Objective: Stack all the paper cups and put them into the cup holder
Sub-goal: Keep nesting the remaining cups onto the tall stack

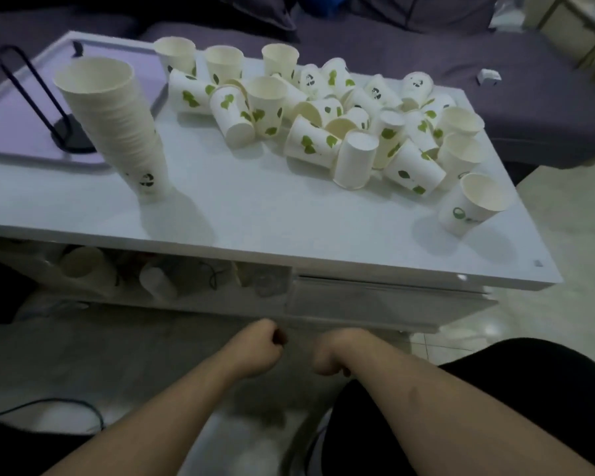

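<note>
Both bare fists, left hand (260, 352) and right hand (334, 353), grip clenched, holding nothing, below white table's (255, 214) bare front edge, tall white paper cup stack (117, 125) near left edge.

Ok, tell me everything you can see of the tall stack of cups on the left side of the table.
The stack of cups is a column of many nested white paper cups, mouths up, with closely layered rims forming ridges along its side. The bottom cup shows a small dark printed mark. It stands on the white table near the front edge and leans towards the left. The black wire cup holder stands behind it on a tray; whether they touch is unclear. Neither hand touches it.
</note>
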`<action>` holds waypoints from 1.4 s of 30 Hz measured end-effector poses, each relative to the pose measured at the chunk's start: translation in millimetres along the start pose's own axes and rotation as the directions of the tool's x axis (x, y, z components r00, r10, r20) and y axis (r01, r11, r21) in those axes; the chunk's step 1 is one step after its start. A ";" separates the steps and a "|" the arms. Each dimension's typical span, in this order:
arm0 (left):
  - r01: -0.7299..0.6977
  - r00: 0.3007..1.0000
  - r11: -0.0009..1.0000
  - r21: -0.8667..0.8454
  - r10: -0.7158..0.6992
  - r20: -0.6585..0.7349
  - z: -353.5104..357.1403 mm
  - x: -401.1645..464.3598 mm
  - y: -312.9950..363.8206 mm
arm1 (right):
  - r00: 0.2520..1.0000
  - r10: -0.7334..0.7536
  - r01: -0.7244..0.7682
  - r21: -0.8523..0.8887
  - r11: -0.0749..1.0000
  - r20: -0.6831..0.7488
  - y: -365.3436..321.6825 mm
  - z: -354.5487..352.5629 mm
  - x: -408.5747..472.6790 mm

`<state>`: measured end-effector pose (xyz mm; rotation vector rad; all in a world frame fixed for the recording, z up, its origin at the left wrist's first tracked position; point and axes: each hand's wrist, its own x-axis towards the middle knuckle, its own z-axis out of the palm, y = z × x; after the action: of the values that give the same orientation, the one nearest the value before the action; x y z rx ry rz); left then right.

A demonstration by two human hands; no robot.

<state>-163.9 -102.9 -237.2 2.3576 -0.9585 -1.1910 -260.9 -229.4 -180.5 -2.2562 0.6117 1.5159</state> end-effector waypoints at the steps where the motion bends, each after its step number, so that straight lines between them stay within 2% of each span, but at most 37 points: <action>1: 0.032 0.999 0.999 -0.021 -0.031 0.025 8.2 4.7 -7.2 | 1.000 0.022 -0.022 0.008 1.000 -0.003 5.3 8.6 9.6; 3: 0.060 0.996 0.997 -0.047 -0.057 0.063 19.5 10.6 -16.0 | 1.000 0.028 -0.028 0.013 1.000 -0.011 10.8 19.5 17.6; 6: 0.061 0.997 0.996 -0.070 -0.057 0.049 25.6 14.7 -15.8 | 0.999 -0.005 0.008 0.061 0.998 -0.054 10.7 17.6 14.1; 11: -0.091 0.995 0.991 -0.093 0.087 -0.042 5.0 4.4 11.3 | 0.967 -0.046 0.098 0.199 0.975 -0.250 9.9 -10.0 -13.7; 16: -0.270 0.950 0.935 -0.231 0.220 -0.220 -35.9 -21.4 63.9 | 0.858 -0.052 0.210 0.257 0.943 -0.512 25.1 -44.7 -80.7; 20: -0.402 0.905 0.865 -0.300 0.326 -0.272 -59.8 -47.8 99.2 | 0.767 -0.019 0.323 0.360 0.875 -0.642 55.7 -54.9 -142.3; 22: -0.444 0.887 0.837 -0.320 0.359 -0.292 -68.2 -56.7 112.3 | 0.653 0.091 0.387 0.435 0.813 -0.752 77.2 -58.7 -164.7; 24: -0.464 0.875 0.821 -0.332 0.369 -0.313 -73.9 -62.3 122.5 | 0.451 0.283 0.430 0.484 0.762 -0.846 100.6 -61.8 -178.7; 26: -0.469 0.870 0.822 -0.323 0.368 -0.327 -77.4 -67.1 131.9 | 0.192 0.434 0.335 0.474 0.814 -0.880 123.6 -64.7 -183.5; 27: -0.473 0.866 0.824 -0.312 0.370 -0.336 -78.9 -69.0 136.8 | 0.103 0.455 0.237 0.466 0.853 -0.885 133.5 -66.1 -183.1; 28: -0.475 0.863 0.825 -0.305 0.369 -0.345 -80.3 -70.5 142.1 | 0.078 0.458 0.150 0.464 0.873 -0.886 141.4 -67.4 -180.8; 32: -0.471 0.853 0.837 -0.277 0.352 -0.386 -86.6 -72.0 162.5 | 0.197 0.469 0.016 0.481 0.876 -0.861 153.7 -75.0 -169.3; 35: -0.472 0.840 0.849 -0.238 0.351 -0.413 -89.6 -70.2 174.0 | 0.157 0.454 -0.011 0.458 0.889 -0.877 152.6 -75.8 -167.3; 37: -0.473 0.824 0.861 -0.185 0.358 -0.439 -91.7 -70.0 180.6 | 0.100 0.424 0.067 0.431 0.900 -0.900 149.6 -72.5 -170.2; 39: -0.475 0.805 0.869 -0.142 0.363 -0.470 -95.4 -70.1 186.8 | 0.064 0.332 0.228 0.338 0.913 -0.941 142.0 -67.1 -175.7; 40: -0.477 0.805 0.866 -0.150 0.362 -0.471 -97.5 -70.3 189.6 | 0.064 0.274 0.330 0.280 0.902 -0.960 135.4 -63.8 -180.0; 42: -0.480 0.828 0.851 -0.215 0.357 -0.433 -100.5 -68.6 193.0 | 0.115 0.154 0.523 0.192 0.830 -0.981 117.7 -57.9 -189.1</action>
<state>-193.1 -194.9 -30.4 1.8823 -0.9977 -0.6242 -341.7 -329.1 10.6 -2.4095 0.8141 -0.6076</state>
